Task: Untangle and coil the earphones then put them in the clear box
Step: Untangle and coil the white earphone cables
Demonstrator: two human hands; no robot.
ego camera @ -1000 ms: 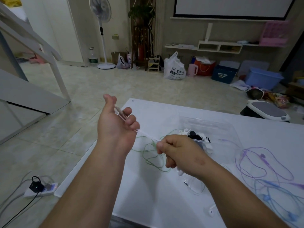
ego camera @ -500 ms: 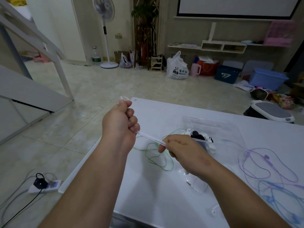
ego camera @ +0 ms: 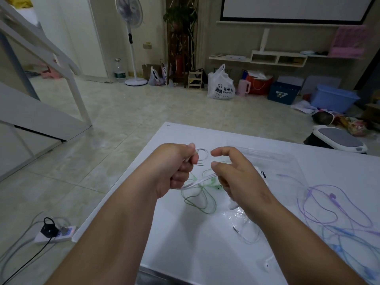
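Scene is dimly, flatly lit. Soft shadows are cast on table (ego camera: 205, 243). Edges are bent by wide-angle distortion; faint glare is seen on floor (ego camera: 98, 145).

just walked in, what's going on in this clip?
A person is coiling a white earphone cable. The left hand grips a few loops, and the cable runs across to the right hand, whose lower fingers hold it while thumb and index finger are apart. The clear box sits behind on the white table. Green earphones, purple earphones and blue earphones lie loose, uncoiled.
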